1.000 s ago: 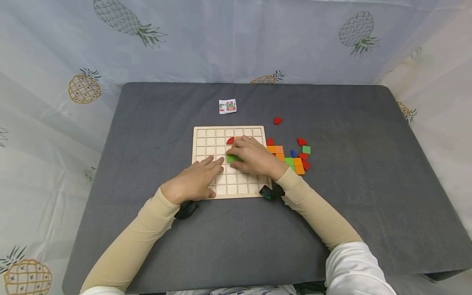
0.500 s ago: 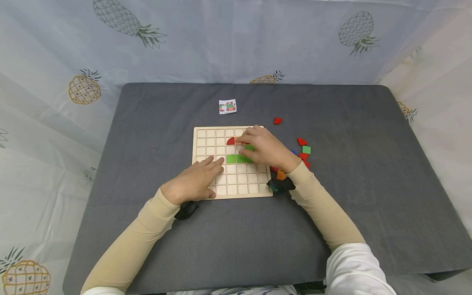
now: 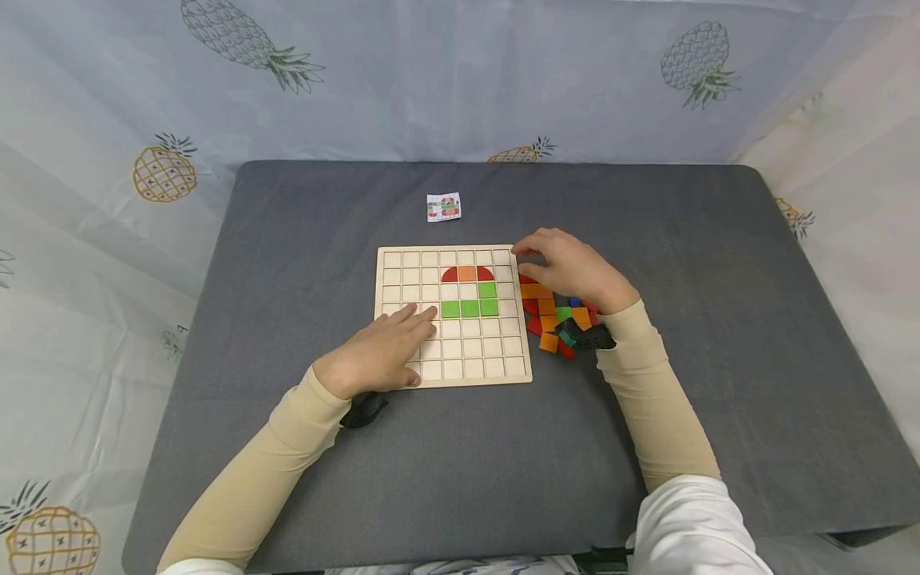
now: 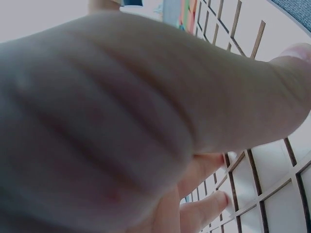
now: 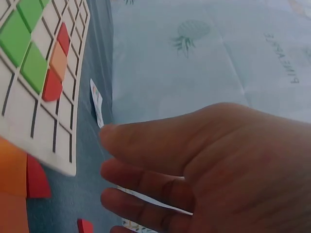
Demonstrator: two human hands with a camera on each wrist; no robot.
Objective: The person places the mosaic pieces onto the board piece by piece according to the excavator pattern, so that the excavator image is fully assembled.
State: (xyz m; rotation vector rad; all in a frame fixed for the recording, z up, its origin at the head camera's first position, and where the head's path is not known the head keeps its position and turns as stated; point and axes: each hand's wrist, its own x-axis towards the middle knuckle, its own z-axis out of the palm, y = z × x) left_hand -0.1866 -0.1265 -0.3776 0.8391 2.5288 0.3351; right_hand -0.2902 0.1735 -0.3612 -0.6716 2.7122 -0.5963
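A wooden grid board (image 3: pixel 451 367) lies on the table. Set in its cells are green squares (image 3: pixel 469 308), an orange square (image 3: pixel 467 274) between two red quarter-round pieces (image 3: pixel 449 275), one on either side. My left hand (image 3: pixel 381 347) rests with spread fingers on the board's lower left part; its thumb and fingertips lie over the cells in the left wrist view. My right hand (image 3: pixel 575 267) is above the board's right edge and the loose pieces, fingers gently bent. Nothing shows between its thumb and fingers (image 5: pixel 136 177) in the right wrist view.
Loose orange squares (image 3: pixel 549 323), red quarter-round pieces (image 3: pixel 534 326) and a few green and blue ones lie right of the board, partly under my right hand and wristband. A small printed pattern card (image 3: pixel 443 208) lies behind the board. A patterned curtain hangs beyond the table.
My right hand has moved from the green squares on the board, up and right, to beyond its right edge, uncovering the colored pieces in the grid. My left hand has stayed put.
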